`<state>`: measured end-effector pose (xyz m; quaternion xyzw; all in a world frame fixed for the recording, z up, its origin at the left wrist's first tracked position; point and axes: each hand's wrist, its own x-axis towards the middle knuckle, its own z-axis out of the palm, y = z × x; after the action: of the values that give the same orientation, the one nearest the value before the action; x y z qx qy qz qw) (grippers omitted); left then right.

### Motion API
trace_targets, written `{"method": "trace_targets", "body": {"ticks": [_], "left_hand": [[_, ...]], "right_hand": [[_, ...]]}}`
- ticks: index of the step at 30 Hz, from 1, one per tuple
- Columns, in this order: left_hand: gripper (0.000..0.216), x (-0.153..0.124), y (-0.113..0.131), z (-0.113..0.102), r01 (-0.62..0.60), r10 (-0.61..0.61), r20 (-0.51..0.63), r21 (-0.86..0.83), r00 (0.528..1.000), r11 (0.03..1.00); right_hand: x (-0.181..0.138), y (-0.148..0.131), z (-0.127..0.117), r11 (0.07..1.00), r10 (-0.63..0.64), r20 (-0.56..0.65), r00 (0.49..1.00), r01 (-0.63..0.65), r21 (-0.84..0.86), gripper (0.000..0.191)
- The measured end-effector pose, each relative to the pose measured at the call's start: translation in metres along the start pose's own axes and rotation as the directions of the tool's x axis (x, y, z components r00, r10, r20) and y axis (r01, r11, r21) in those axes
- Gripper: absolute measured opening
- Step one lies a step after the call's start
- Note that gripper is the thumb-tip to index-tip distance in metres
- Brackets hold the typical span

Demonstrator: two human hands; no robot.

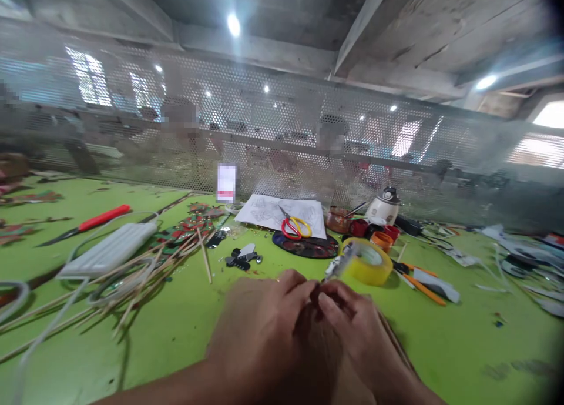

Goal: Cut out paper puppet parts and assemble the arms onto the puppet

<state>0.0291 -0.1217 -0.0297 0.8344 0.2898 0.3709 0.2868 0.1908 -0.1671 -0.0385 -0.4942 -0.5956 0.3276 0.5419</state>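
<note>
Near the front of the green table [176,340], my left hand [282,317] and my right hand [352,323] meet with their fingertips pinched together. Something small and dark sits between them, mostly covered by the fingers, so its kind cannot be made out. Under and beside both hands lies a flat brown piece [235,308], perhaps cardboard. A blurred grey-white piece [341,263] rises just beyond my right fingertips, in front of a roll of yellow tape [372,263]. Small black and silver cut pieces [240,259] lie beyond my left hand.
Scissors [294,228] rest on drawn paper sheets [259,208] and a dark palette [308,249]. Paint jars [381,240] and orange-handled pliers [425,284] are on the right. Thin sticks [145,281], a white power strip [110,249] and a red-handled knife [103,217] lie left. Perforated mesh [273,140] stands behind.
</note>
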Motion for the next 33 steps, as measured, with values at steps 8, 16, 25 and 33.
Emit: {"method": "trace_targets", "body": {"ticks": [8, 16, 25, 33], "left_hand": [[0.039, -0.001, 0.015, -0.010, -0.090, 0.083, 0.142, 0.039, 0.986, 0.995], [0.033, 0.019, -0.017, -0.017, 0.395, -0.387, 0.097, -0.356, 0.917, 0.847], [0.032, 0.015, -0.014, -0.008, 0.643, -0.353, 0.546, -0.550, 0.760, 0.533], [0.038, 0.015, -0.014, 0.001, 0.625, -0.458, 0.452, -0.689, 0.766, 0.366]], "right_hand": [[0.002, 0.007, -0.010, 0.995, 0.098, -0.197, 0.976, -0.101, -0.002, 0.025], [0.007, 0.008, -0.027, 0.954, 0.292, 0.085, 0.953, -0.296, 0.048, 0.033], [0.007, 0.017, -0.032, 0.939, 0.325, 0.230, 0.917, -0.343, 0.041, 0.033], [0.009, 0.015, -0.025, 0.964, 0.179, 0.299, 0.937, -0.228, 0.136, 0.028]]}}
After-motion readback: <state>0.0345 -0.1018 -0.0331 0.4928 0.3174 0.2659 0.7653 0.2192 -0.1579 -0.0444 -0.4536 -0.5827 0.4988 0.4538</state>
